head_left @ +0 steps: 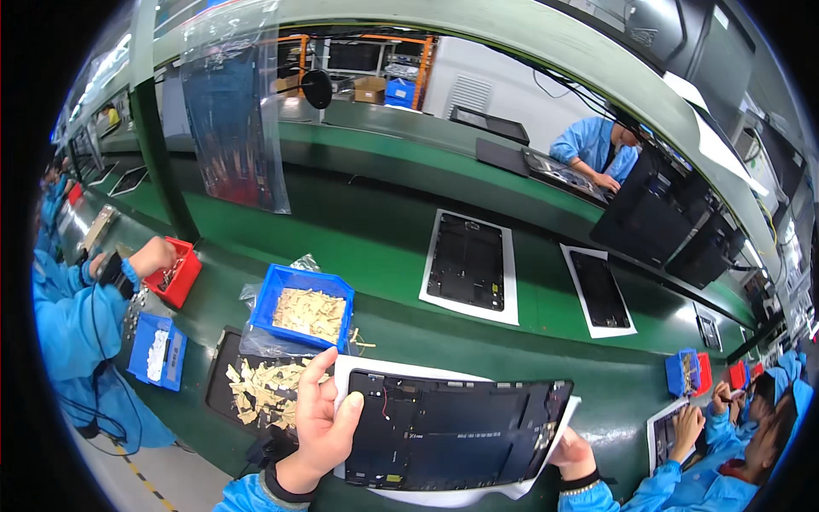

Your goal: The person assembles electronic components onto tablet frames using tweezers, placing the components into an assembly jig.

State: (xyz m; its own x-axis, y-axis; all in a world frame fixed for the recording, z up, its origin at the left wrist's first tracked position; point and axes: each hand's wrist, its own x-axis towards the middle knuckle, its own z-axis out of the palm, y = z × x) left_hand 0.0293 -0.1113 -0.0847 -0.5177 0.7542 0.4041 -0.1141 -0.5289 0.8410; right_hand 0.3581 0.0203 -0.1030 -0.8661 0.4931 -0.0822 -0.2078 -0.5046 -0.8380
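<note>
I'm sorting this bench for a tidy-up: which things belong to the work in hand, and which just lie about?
In hand:
- flat black open tablet shell, held by left hand and right hand
- white sheet beneath it

Lying about:
- blue plastic bin of tan strips
- black tray of loose tan pieces
- second black panel on white sheet

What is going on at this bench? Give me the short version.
A person holds a dark open tablet shell by its ends on a white sheet on the green bench: left hand on the left edge, right hand at the right corner. A blue bin of tan strips and a tray of loose ones lie just left. Two more shells wait further along, and co-workers work on both sides.
</note>
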